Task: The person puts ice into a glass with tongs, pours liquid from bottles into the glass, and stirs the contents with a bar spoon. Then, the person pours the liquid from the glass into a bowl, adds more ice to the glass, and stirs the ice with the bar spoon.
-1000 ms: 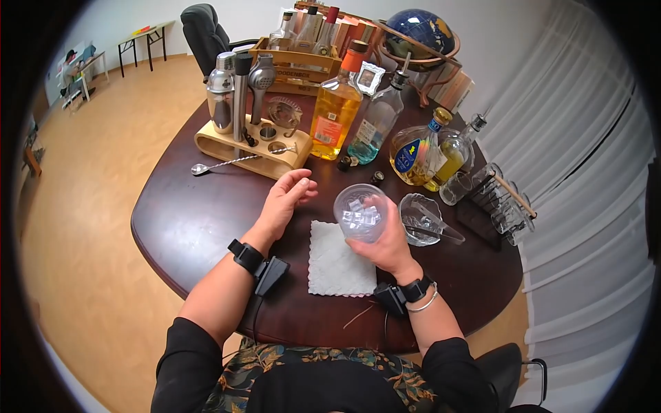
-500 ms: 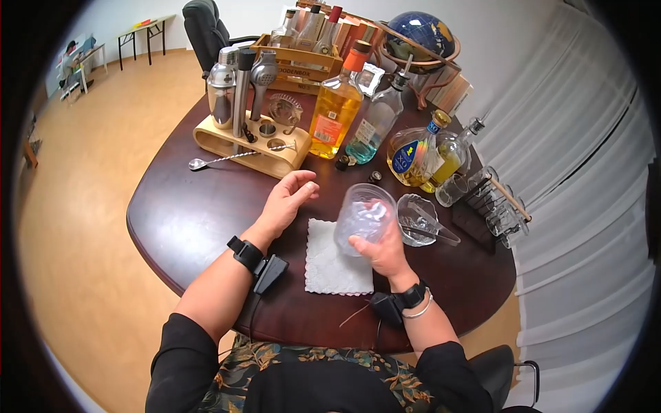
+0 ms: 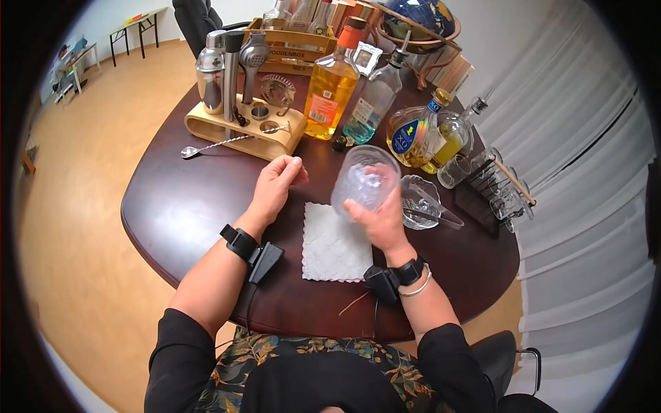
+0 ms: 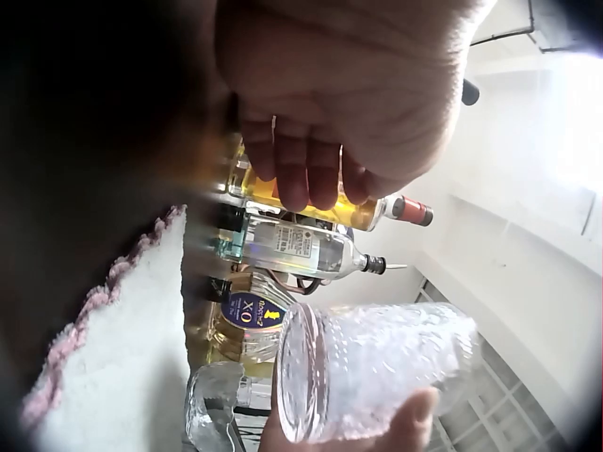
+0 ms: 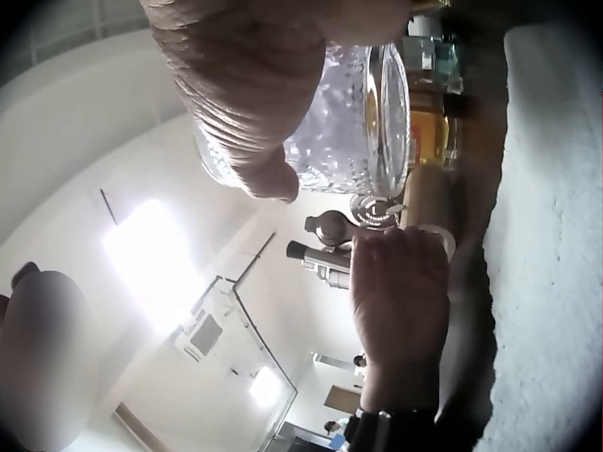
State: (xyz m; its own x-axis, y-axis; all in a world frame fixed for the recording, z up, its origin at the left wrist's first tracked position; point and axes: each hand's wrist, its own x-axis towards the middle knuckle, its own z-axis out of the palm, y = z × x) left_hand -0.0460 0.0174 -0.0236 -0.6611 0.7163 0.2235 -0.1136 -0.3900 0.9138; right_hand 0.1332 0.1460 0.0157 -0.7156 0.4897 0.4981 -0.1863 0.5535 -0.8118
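My right hand [image 3: 383,224] grips a clear, textured glass [image 3: 354,182] above the white cloth [image 3: 336,251], its thumb along the near side. The glass tilts, and its contents are blurred in the head view. In the left wrist view, the patterned wall and thick base of the glass [image 4: 377,363] show clearly. To the left of it, my left hand [image 3: 273,189] hovers with fingers loosely curled and nothing held. A clear glass bowl [image 3: 417,215] with tongs [image 3: 441,210] across it stands just right of the glass.
Behind the hands stand an orange-capped amber bottle [image 3: 327,96], a clear bottle with a pourer [image 3: 370,107] and an XO bottle [image 3: 411,138]. A wooden bar-tool stand [image 3: 275,144] is at left, with a twisted bar spoon [image 3: 213,146]. Glasses hang on a rack [image 3: 509,186] at right.
The ice cubes in the glass showed distinctly at first and are now a blur; the glass has changed its tilt. My left fingers have curled in a little more. The head view has tipped downward.
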